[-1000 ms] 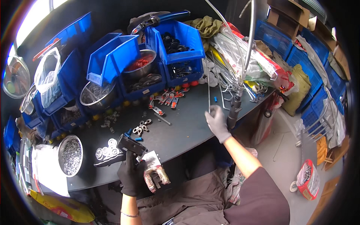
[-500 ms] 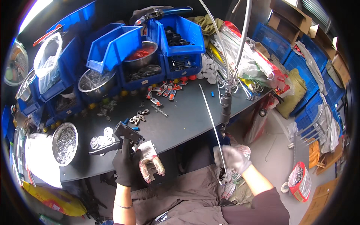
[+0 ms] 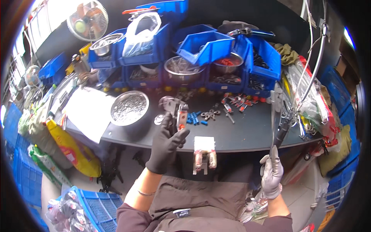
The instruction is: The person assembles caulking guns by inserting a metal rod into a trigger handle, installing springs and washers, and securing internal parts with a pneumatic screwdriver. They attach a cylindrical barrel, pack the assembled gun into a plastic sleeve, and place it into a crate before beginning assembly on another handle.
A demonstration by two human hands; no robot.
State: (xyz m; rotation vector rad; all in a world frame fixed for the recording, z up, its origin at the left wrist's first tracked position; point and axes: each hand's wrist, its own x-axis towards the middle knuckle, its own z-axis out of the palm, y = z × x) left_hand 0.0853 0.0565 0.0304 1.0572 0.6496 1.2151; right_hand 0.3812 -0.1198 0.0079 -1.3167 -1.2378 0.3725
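My left hand [image 3: 166, 145], in a black glove, is closed around a dark metal part [image 3: 182, 115] with an orange and silver side, raised over the bench; its exact kind is unclear. My right hand [image 3: 271, 173], in a light grey glove, grips the lower end of a long thin metal rod [image 3: 273, 120] held upright at the bench's front edge. Between the hands, a white-topped fixture [image 3: 204, 144] with two tape-wrapped prongs juts from the edge. Beyond the left hand lie blue cylindrical pieces [image 3: 195, 117] and small ring-ended metal parts [image 3: 210, 114].
A steel bowl of small metal parts [image 3: 130, 108] stands beside white paper [image 3: 88, 112]. Stacked blue bins [image 3: 206, 49] line the back of the dark bench [image 3: 239, 133]. A hanging power tool [image 3: 284, 129] is close by my right hand. Orange-and-silver clips [image 3: 242, 101] lie near the bins.
My view has swung to the left. My left hand has lifted and turned the dark part, and my right hand has brought the rod from a slant to nearly upright.
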